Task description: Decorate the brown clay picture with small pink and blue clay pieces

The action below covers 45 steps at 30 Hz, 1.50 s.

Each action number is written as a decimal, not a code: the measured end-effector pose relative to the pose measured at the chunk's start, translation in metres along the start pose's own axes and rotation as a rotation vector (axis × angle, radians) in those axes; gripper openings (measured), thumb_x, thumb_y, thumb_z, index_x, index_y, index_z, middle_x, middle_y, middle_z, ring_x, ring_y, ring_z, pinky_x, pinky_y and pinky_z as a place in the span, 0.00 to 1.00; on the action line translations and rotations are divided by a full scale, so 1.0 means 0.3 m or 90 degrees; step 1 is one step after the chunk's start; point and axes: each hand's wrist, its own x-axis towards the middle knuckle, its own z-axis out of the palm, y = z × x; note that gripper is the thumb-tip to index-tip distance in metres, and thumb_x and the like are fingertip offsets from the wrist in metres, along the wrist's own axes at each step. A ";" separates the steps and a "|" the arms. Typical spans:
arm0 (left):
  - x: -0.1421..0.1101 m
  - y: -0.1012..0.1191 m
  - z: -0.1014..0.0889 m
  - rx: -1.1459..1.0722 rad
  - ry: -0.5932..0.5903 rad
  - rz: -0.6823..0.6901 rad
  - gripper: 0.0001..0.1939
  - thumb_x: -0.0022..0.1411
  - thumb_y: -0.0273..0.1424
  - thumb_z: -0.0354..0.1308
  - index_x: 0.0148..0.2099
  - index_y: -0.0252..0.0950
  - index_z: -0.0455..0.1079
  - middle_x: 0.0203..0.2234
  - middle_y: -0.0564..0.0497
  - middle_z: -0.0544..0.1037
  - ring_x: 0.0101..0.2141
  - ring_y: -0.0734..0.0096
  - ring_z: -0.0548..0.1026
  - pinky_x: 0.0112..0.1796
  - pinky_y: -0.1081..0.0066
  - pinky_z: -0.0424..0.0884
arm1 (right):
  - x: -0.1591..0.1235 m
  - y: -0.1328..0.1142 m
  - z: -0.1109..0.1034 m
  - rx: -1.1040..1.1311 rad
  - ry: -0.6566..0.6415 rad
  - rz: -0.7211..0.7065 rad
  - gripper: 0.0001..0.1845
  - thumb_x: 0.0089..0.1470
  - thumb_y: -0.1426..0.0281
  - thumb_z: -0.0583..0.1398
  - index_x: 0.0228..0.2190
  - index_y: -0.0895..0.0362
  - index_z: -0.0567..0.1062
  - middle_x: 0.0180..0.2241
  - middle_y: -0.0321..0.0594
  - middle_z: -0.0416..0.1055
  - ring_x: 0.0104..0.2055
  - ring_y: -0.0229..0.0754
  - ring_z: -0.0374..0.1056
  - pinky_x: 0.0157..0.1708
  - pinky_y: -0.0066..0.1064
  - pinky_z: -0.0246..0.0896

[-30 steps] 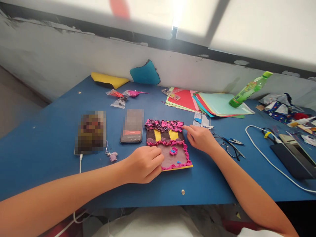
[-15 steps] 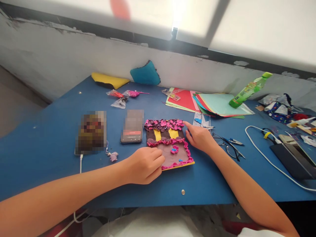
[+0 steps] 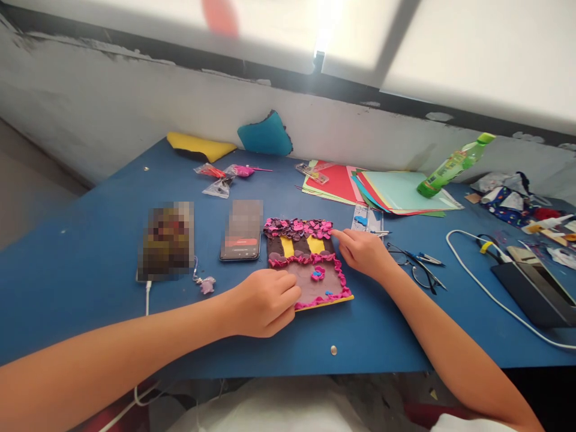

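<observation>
On the blue table lies a square clay picture with a yellow edge, frilled pink borders, dark and yellow patches, and purple and pink petals along its top. A small pink and blue clay flower sits on its mauve lower part. My left hand is over the lower left corner, its fingers curled in; whatever they may pinch is hidden. At the upper right edge my right hand touches the petals with an outstretched index finger, the other fingers loosely bent and holding nothing visible.
Left of the picture lie a phone and a blurred-out device with a charm. Glasses, a plastic case, coloured paper and a green bottle are to the right. A small round piece lies near the front edge.
My right index fingertip has shifted slightly down and left along the picture's upper right edge. The left hand has stayed almost in place.
</observation>
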 end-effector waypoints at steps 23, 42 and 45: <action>-0.002 0.018 0.007 -0.272 0.066 -0.166 0.05 0.66 0.26 0.45 0.39 0.34 0.62 0.30 0.49 0.71 0.29 0.72 0.69 0.31 0.74 0.68 | 0.003 -0.014 -0.009 0.032 0.093 0.057 0.13 0.62 0.71 0.49 0.36 0.60 0.73 0.27 0.43 0.75 0.26 0.39 0.68 0.27 0.28 0.54; 0.027 0.019 -0.031 -0.530 -0.056 -0.376 0.16 0.69 0.35 0.42 0.32 0.35 0.65 0.23 0.54 0.70 0.25 0.76 0.65 0.27 0.76 0.64 | 0.026 -0.274 -0.133 0.172 0.193 -0.110 0.14 0.64 0.71 0.49 0.26 0.57 0.67 0.19 0.34 0.64 0.22 0.35 0.56 0.25 0.29 0.46; 0.023 0.016 -0.027 -0.500 -0.052 -0.376 0.16 0.68 0.33 0.41 0.31 0.35 0.64 0.22 0.55 0.68 0.24 0.76 0.65 0.26 0.76 0.63 | 0.028 -0.270 -0.135 0.178 0.182 -0.109 0.14 0.64 0.69 0.50 0.27 0.57 0.67 0.19 0.33 0.65 0.21 0.35 0.57 0.25 0.29 0.47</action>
